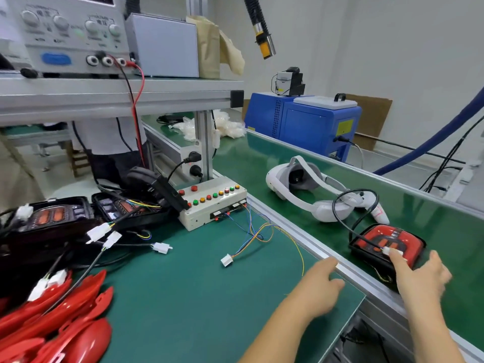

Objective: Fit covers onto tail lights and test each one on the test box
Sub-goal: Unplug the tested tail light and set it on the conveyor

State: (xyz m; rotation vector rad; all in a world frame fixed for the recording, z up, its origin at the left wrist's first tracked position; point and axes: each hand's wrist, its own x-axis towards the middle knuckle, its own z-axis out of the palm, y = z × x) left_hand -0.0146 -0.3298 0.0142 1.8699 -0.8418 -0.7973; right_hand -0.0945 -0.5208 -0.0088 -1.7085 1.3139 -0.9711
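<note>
Now | right hand (421,276) loose-fingered, touching covered tail light (408,239) | left hand (323,280) relaxed on rail (288,231) | risk: cable (356,191) snagging headset (282,176)

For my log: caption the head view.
Right hand touches red-covered tail light on green conveyor; left hand on bench edge.

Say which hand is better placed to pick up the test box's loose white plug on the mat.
Left. The left hand rests open at the rail, on the same side as the plug; the right hand is across the rail, touching the covered tail light.
</note>
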